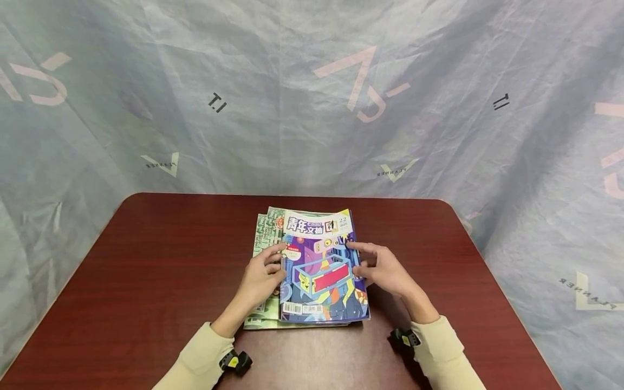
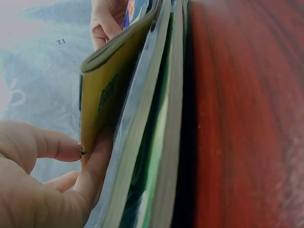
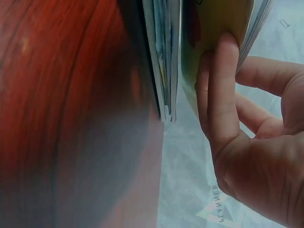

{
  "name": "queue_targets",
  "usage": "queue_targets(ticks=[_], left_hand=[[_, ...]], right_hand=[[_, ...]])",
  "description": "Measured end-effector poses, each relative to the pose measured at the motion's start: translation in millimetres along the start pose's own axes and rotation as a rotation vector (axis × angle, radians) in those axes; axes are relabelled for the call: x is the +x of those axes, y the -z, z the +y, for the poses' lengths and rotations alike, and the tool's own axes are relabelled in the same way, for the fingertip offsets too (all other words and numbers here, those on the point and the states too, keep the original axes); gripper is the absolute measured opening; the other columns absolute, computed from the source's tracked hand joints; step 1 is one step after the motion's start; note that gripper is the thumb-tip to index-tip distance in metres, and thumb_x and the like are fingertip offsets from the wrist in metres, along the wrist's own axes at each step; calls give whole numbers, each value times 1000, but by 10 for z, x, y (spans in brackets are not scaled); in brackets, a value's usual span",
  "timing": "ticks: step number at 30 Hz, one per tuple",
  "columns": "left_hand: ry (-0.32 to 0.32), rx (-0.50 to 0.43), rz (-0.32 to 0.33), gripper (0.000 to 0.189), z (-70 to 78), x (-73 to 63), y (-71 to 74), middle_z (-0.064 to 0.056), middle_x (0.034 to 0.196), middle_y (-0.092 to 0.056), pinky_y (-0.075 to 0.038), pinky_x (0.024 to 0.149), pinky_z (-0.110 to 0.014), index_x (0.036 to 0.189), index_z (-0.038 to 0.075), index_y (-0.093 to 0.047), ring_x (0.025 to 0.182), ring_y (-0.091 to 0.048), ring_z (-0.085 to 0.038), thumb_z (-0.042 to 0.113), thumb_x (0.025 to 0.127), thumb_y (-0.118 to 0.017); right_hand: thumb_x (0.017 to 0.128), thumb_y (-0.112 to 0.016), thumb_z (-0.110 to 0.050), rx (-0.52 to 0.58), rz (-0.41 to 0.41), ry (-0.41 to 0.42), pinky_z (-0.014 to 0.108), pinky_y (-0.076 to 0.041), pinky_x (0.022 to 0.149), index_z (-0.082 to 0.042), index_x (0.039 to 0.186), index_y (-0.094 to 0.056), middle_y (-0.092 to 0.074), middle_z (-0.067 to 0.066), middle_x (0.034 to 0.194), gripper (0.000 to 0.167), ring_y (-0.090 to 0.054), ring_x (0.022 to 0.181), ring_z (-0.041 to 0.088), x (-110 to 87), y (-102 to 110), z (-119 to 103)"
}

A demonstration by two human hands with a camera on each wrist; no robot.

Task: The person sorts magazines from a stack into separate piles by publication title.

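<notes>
A magazine (image 1: 322, 281) with a blue and purple cover lies at the top of a small pile in the head view. My left hand (image 1: 260, 276) holds its left edge, and my right hand (image 1: 387, 271) grips the right edge. In the left wrist view, the magazine's yellow underside (image 2: 102, 90) is lifted at a slant above the pile, with fingers (image 2: 97, 166) beneath it. Fingers (image 3: 223, 90) also reach under it in the right wrist view. Green-covered magazines (image 1: 261, 233) lie below and stick out to the left.
The pile rests on a dark red wooden table (image 1: 146, 281). Behind and beside the table hangs a grey printed cloth (image 1: 292, 135). Each wrist wears a black strap, the left one (image 1: 236, 362) and the right one (image 1: 405, 340), over cream sleeves.
</notes>
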State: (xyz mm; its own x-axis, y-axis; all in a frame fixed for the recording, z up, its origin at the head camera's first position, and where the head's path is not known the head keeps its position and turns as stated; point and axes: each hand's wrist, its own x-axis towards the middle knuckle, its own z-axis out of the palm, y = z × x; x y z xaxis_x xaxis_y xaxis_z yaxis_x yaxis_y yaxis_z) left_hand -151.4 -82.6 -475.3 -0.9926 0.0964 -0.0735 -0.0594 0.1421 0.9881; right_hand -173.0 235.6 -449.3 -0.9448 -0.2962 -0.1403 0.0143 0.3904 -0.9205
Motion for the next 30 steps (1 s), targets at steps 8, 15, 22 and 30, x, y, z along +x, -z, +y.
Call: queue_targets(ticks=[8, 15, 22, 30], left_hand=[[-25, -35, 40, 67, 40, 30, -62, -26, 148, -64, -54, 54, -26, 157, 9, -63, 112, -71, -32, -12, 94, -65], [-45, -27, 40, 67, 51, 32, -152, -28, 150, -62, -54, 54, -25, 158, 6, -60, 116, -71, -35, -14, 94, -64], [-96, 7, 41, 70, 147, 72, -261, -27, 147, -64, -58, 71, -23, 158, 4, -60, 116, -72, -36, -14, 91, -67], [-115, -14, 22, 69, 233, 109, -443, -25, 146, -64, -61, 77, -25, 159, 6, -60, 119, -70, -36, -12, 93, -68]], right_hand=[[100, -74, 5, 9, 12, 5, 43, -69, 74, -2, 160, -58, -62, 32, 145, 63, -76, 92, 28, 9, 63, -40], [100, -74, 5, 29, 28, -13, 41, -69, 74, -4, 161, -58, -66, 32, 141, 63, -76, 91, 27, -35, 146, -71], [99, -75, 5, 16, 37, 1, 38, -68, 72, -2, 160, -58, -69, 30, 133, 64, -74, 89, 26, -72, 291, -81], [99, -74, 4, -24, 39, -7, 38, -68, 72, -1, 160, -58, -78, 26, 115, 63, -76, 85, 22, -143, 518, -82]])
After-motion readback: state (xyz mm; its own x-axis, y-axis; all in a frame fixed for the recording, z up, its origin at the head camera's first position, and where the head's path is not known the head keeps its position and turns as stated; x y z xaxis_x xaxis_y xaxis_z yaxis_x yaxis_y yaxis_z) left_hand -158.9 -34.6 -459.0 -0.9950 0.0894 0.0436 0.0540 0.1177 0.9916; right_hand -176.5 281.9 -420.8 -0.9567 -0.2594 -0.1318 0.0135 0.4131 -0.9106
